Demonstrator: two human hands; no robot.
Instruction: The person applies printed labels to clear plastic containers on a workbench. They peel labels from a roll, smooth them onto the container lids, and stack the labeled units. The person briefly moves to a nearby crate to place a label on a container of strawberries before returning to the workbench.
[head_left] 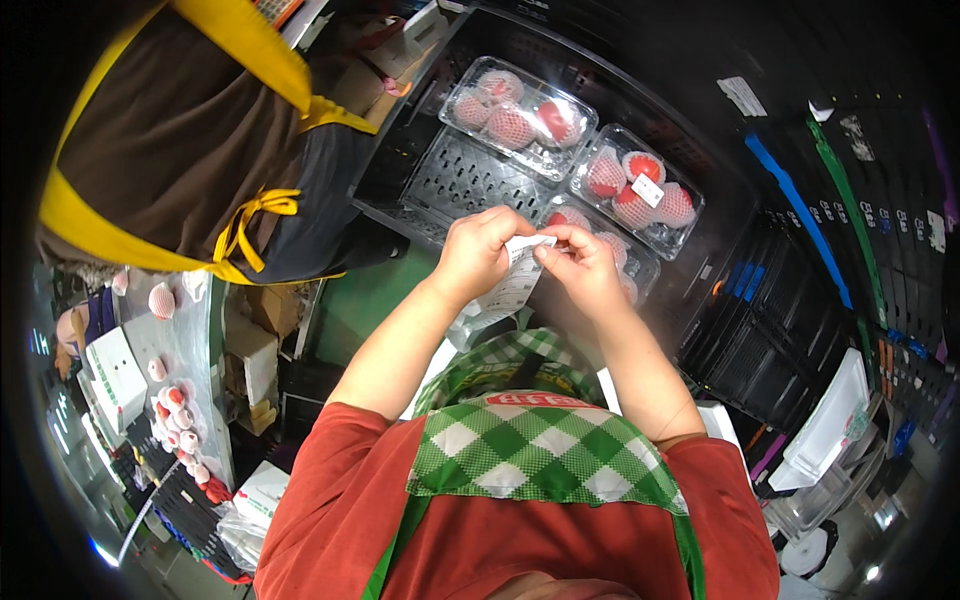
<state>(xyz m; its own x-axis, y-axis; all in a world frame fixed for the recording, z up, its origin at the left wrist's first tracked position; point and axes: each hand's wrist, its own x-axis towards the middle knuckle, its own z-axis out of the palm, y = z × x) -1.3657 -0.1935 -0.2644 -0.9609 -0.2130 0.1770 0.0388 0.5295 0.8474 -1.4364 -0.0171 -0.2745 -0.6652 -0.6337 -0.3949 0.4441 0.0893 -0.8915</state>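
My left hand is closed on a white printed label sheet that hangs down in front of my apron. My right hand pinches the sheet's upper edge with thumb and fingertips; whether a single label has come loose there is too small to tell. Just beyond my hands, a black crate holds clear plastic boxes of red fruit in pink foam nets. One box lies at the far left and another to its right, with a white label on its lid. My right hand partly covers a third box.
A co-worker in a brown top and yellow-edged apron stands close at the left. Stacked black crates line the right side. At left, a metal table bears net-wrapped fruit and a white carton. White foam trays stand at lower right.
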